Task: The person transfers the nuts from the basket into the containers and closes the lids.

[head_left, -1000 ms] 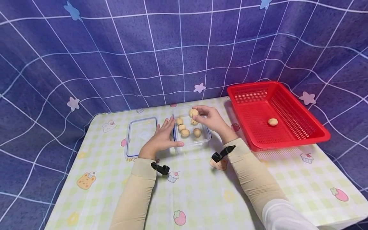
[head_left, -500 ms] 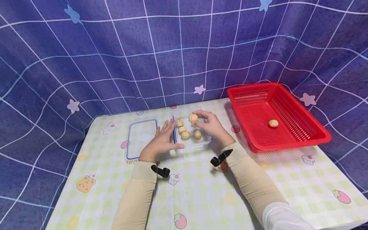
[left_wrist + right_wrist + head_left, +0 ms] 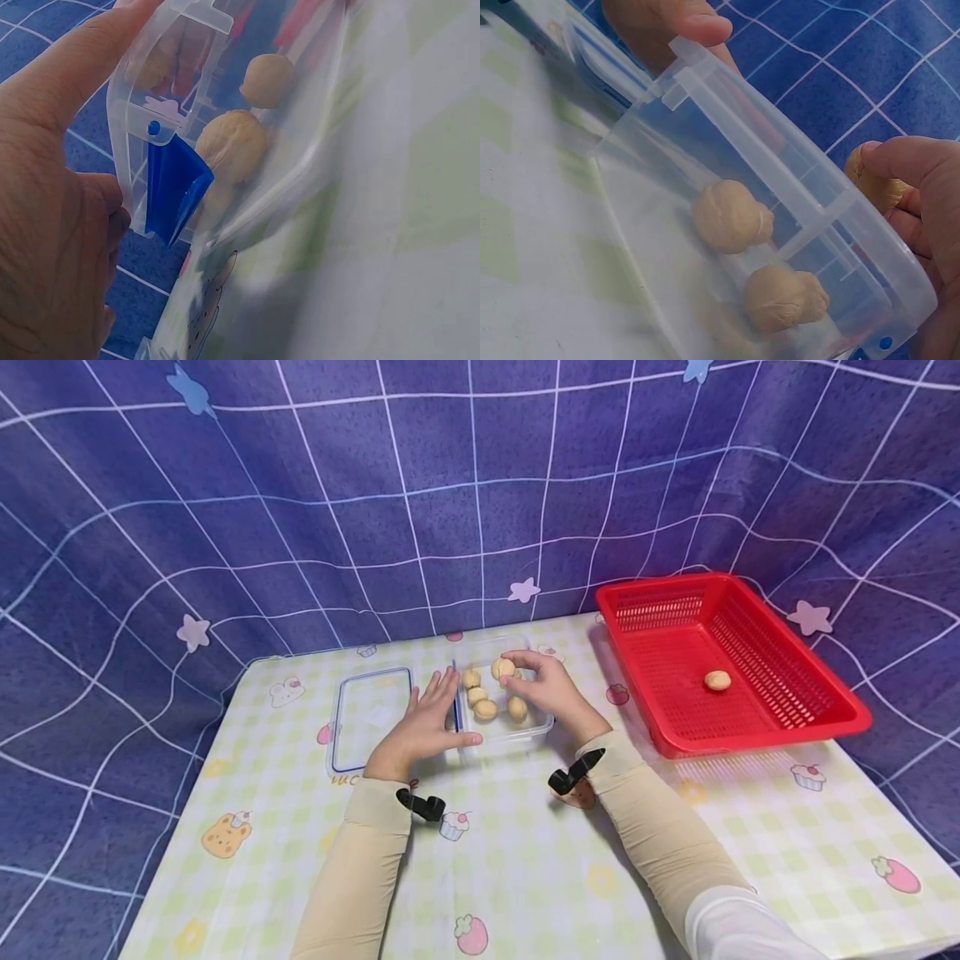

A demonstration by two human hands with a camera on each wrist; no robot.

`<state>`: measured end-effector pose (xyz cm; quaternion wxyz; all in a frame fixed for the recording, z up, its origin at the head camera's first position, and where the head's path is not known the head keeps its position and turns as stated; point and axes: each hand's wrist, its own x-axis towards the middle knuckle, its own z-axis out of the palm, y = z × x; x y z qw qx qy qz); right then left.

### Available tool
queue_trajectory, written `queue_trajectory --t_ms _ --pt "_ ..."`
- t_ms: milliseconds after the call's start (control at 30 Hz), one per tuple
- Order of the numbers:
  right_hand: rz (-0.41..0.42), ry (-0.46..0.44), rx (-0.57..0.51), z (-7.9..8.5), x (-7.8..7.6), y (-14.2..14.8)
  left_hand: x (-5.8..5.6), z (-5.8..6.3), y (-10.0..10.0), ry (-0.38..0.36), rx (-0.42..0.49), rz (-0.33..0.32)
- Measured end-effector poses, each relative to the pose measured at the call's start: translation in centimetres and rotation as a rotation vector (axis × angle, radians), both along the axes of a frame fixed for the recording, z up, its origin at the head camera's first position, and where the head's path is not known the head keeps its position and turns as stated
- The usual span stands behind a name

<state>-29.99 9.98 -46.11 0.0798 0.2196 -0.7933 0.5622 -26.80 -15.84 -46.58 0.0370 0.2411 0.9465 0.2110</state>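
Observation:
A clear plastic food container (image 3: 506, 739) with blue clips stands mid-table, several walnuts (image 3: 485, 710) inside it. My left hand (image 3: 423, 727) lies along its left side, fingers straight, thumb at the near rim; the left wrist view has this hand (image 3: 60, 172) against the rim beside a blue clip (image 3: 174, 187). Over the container's far right part, my right hand (image 3: 551, 689) pinches a walnut (image 3: 503, 668) between thumb and fingers. In the right wrist view that walnut (image 3: 874, 180) is just past the rim, partly covered by the thumb.
Left of the container lies its clear lid (image 3: 372, 718) with a blue seal. At the right a red plastic basket (image 3: 667, 727) holds one walnut (image 3: 717, 680). A blue patterned curtain (image 3: 360, 502) hangs behind the table with its checked cloth (image 3: 540, 877).
The right hand has lowered slightly with its walnut toward the container. The left hand keeps its place at the container's side.

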Motion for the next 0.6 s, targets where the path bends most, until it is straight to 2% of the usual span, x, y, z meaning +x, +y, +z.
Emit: queue_trajectory --t_ms 333,600 --pt "-0.004 0.024 -0.009 -0.16 0.01 -0.30 -0.03 -0.08 -0.10 -0.001 -0.012 0.003" --pt "-0.036 -0.006 -0.074 -0.02 0.15 -0.35 -0.11 -0.21 -0.03 -0.016 0.016 0.003"
